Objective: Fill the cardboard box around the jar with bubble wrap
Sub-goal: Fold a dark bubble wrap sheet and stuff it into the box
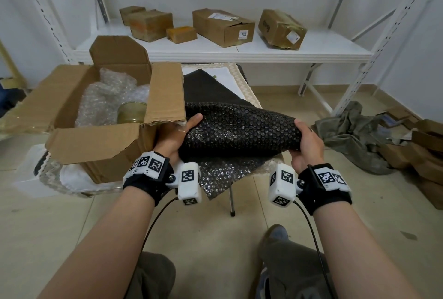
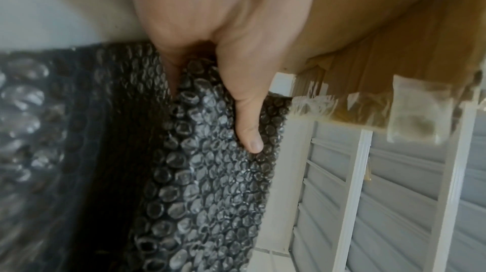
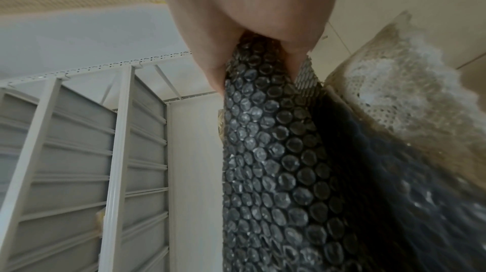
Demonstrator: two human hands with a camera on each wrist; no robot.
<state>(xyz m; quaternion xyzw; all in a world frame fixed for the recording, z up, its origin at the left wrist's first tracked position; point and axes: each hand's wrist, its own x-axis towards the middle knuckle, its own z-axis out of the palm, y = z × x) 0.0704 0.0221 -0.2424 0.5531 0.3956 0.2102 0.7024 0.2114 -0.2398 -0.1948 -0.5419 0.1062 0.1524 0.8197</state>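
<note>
An open cardboard box [image 1: 165, 92] stands on the left of a small table, with a glass jar [image 1: 131, 113] inside near its right wall and clear bubble wrap [image 1: 105, 97] packed to the jar's left and behind it. A black bubble wrap sheet [image 1: 239, 128] is folded over just right of the box. My left hand [image 1: 177, 131] pinches the fold's left end, thumb on top [image 2: 249, 131]. My right hand [image 1: 306, 140] pinches the right end [image 3: 263, 64]. The sheet [image 2: 210, 193] hangs lifted off the table between them [image 3: 276, 172].
A lace-covered table [image 1: 247, 83] holds the box. Behind it a white shelf [image 1: 239, 49] carries several cardboard boxes [image 1: 223, 26]. On the floor at right lie an olive cloth [image 1: 352, 135] and flattened cardboard [image 1: 422, 155]. My knees are below.
</note>
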